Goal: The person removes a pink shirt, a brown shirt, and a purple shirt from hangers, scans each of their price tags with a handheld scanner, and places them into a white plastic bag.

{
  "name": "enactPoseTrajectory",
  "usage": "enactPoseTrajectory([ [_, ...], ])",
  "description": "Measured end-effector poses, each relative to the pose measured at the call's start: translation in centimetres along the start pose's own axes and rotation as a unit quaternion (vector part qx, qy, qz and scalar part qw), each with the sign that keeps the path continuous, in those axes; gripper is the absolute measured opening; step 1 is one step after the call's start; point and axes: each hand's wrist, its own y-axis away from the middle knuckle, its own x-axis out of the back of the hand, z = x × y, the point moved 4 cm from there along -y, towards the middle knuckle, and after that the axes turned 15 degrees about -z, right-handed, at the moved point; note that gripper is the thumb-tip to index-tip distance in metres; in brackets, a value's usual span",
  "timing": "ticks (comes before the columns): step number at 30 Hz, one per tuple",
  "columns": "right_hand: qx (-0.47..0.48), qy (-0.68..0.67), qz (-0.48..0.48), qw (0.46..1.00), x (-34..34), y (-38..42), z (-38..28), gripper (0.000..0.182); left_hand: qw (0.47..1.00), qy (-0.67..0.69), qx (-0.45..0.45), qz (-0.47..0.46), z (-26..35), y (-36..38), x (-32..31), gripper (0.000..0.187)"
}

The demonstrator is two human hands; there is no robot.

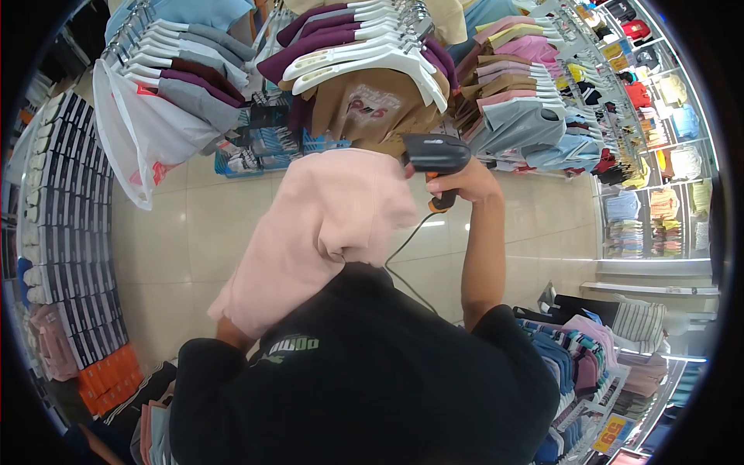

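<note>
A pink garment (pixel 318 209) hangs draped over my left forearm and covers my left hand, so its fingers are hidden. My right hand (pixel 469 184) is wrapped round the handle of a black and orange barcode scanner (pixel 438 153), raised just right of the garment. From the scanner's handle a black cable (pixel 399 252) runs down toward my body. Beyond the garment, a brown shirt (pixel 372 108) with a printed front hangs on a white hanger.
Racks of shirts on white hangers (pixel 349 58) stand ahead. A white plastic bag (pixel 139 124) hangs at the left rack, near blue baskets (pixel 232 160). Stacked boxes (pixel 70 225) line the left side, and more clothes (pixel 573 349) are at the lower right.
</note>
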Motion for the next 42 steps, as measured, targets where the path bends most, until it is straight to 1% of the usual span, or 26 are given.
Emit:
enactPoseTrajectory([
  [3,-0.064,0.077,0.032,0.994,0.1,-0.4,1.5,0.053,1.0,0.005,-0.011,0.009,0.6,0.6,0.2,0.047],
  [4,-0.035,0.05,0.022,0.998,0.1,-0.7,1.9,0.056,1.0,0.005,-0.016,0.009,0.7,1.0,0.1,0.047],
  [6,0.085,-0.043,-0.018,0.995,-1.0,-2.0,1.6,0.061,1.0,0.004,-0.02,0.018,1.0,1.1,0.5,0.048],
  [7,0.145,-0.09,-0.038,0.985,-1.4,-2.5,1.4,0.063,1.0,0.004,-0.024,0.02,1.0,1.3,0.4,0.048],
  [9,0.158,-0.097,-0.08,0.979,-0.4,-2.7,4.1,0.069,0.999,0.002,-0.026,0.025,1.1,1.6,0.3,0.049],
  [11,0.152,-0.077,-0.114,0.979,-0.5,-3.0,6.1,0.07,0.999,0.0,-0.027,0.028,1.2,1.6,0.4,0.049],
  [12,0.149,-0.055,-0.183,0.97,-1.3,-3.6,6.0,0.071,0.999,0.0,-0.027,0.029,1.2,1.8,0.4,0.049],
  [15,0.166,0.111,-0.216,0.956,-2.1,-3.9,4.6,0.07,0.999,-0.005,-0.024,0.034,1.5,2.4,0.4,0.05],
  [16,0.145,-0.076,-0.162,0.973,-2.4,-3.7,4.9,0.065,0.999,-0.004,-0.027,0.036,1.6,2.4,0.4,0.05],
  [19,0.207,-0.119,-0.112,0.965,-0.5,-3.5,5.0,0.055,0.999,-0.009,-0.03,0.041,2.2,2.0,0.6,0.051],
  [20,0.186,-0.119,-0.159,0.962,0.0,-3.4,5.0,0.047,0.999,-0.013,-0.031,0.04,2.5,1.9,0.6,0.051],
  [23,0.209,-0.227,-0.2,0.93,-0.8,-3.4,4.0,0.043,0.998,-0.022,-0.038,0.038,3.4,1.4,0.6,0.052],
  [24,0.217,-0.215,-0.203,0.93,-0.7,-3.5,4.0,0.042,0.998,-0.025,-0.04,0.037,3.6,1.3,0.7,0.052],
  [27,0.2,-0.173,-0.172,0.949,-0.2,-3.8,4.4,0.038,0.998,-0.026,-0.043,0.036,4.1,1.2,0.8,0.053],
  [30,0.239,-0.115,-0.09,0.96,-1.0,-4.3,4.2,0.036,0.998,-0.02,-0.045,0.041,3.5,1.7,0.8,0.054],
  [32,0.216,-0.103,-0.107,0.965,-1.9,-3.7,3.3,0.037,0.998,-0.009,-0.04,0.044,2.6,2.3,0.7,0.054],
  [34,0.206,-0.087,-0.101,0.969,-1.8,-3.1,4.4,0.046,0.998,0.002,-0.033,0.046,1.7,3.1,0.5,0.055],
  [37,0.128,0.034,-0.19,0.973,-0.8,-3.0,6.5,0.055,0.999,0.008,-0.022,0.047,0.6,4.0,0.1,0.056],
  [38,0.097,0.023,-0.146,0.984,-0.6,-2.8,6.9,0.061,0.999,0.007,-0.02,0.046,0.3,4.1,0.0,0.056],
  [41,0.034,-0.07,-0.022,0.997,-0.3,-2.9,7.5,0.058,0.999,-0.006,-0.014,0.034,-0.5,2.8,-1.0,0.057],
  [42,0.033,-0.041,0.001,0.999,0.6,-2.7,8.3,0.056,0.999,-0.014,-0.012,0.029,-0.8,2.2,-1.3,0.057],
])
